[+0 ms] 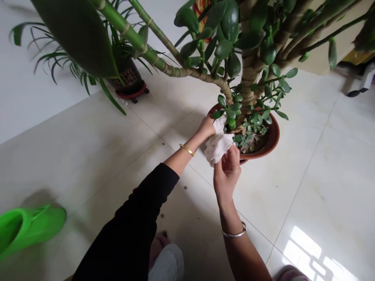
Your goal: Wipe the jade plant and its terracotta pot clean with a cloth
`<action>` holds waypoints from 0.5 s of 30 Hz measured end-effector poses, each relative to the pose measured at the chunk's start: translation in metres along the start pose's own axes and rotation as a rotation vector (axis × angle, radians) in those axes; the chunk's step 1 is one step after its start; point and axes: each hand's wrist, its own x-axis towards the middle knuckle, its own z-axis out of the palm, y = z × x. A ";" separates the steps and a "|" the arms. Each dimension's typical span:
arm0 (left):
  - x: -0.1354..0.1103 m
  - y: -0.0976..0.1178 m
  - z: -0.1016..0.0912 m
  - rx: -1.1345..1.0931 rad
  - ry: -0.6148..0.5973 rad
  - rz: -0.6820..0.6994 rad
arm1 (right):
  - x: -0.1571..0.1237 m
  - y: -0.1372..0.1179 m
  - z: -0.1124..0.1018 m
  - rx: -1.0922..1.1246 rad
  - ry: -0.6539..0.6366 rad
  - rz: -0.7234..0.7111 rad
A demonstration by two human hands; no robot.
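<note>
White cloth [219, 147]: located at the near left rim of the brown plant pot [274, 136], below the low leaves [231, 113]. The left hand [208, 127] grasps its upper part; the fingertips are hidden. The right hand [227, 168] pinches its lower edge between thumb and fingers.

Caution: a sideways pull may snag the cloth on the low leaves and snap a sprig. Contact with the soil [254, 146] may soil the fabric. A loosened pinch may drop it onto the floor [295, 171].

Obstructions: a thick green stem [131, 37] and a large dark leaf [76, 37] overhang at upper left. A dark pot [127, 76] stands behind, well apart. A green plastic object [43, 226] lies at far left.
</note>
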 end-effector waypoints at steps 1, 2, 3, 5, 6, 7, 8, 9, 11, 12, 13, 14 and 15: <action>-0.001 0.001 -0.001 0.033 0.005 0.015 | 0.000 0.000 0.000 0.004 -0.002 -0.001; -0.003 0.002 -0.002 0.053 0.010 0.019 | 0.000 0.000 0.000 0.009 -0.002 -0.003; -0.004 0.003 -0.003 0.064 0.013 0.013 | 0.000 0.001 0.000 0.016 -0.003 -0.007; -0.007 0.007 -0.005 0.087 0.020 -0.013 | 0.000 0.002 0.000 0.030 -0.001 -0.013; -0.008 0.010 -0.006 0.100 0.026 -0.027 | 0.000 0.003 0.000 0.037 0.000 -0.016; -0.009 0.012 -0.007 0.111 0.033 -0.040 | 0.001 0.003 0.000 0.040 0.000 -0.018; -0.009 0.015 -0.007 0.122 0.040 -0.054 | 0.001 0.003 0.000 0.040 0.001 -0.020; -0.010 0.018 -0.007 0.130 0.044 -0.067 | 0.002 0.004 0.000 0.037 0.004 -0.023; -0.010 0.021 -0.008 0.142 0.046 -0.086 | 0.003 0.004 -0.001 0.018 0.016 -0.030; -0.010 0.022 -0.009 0.151 0.045 -0.095 | 0.004 0.003 -0.002 0.007 0.022 -0.033; -0.010 0.022 -0.010 0.161 0.043 -0.103 | 0.004 0.003 -0.002 -0.001 0.029 -0.037; -0.011 0.021 -0.011 0.173 0.041 -0.108 | 0.004 0.003 -0.003 -0.006 0.032 -0.039; -0.011 0.020 -0.013 0.184 0.041 -0.109 | 0.004 0.003 -0.003 -0.006 0.034 -0.040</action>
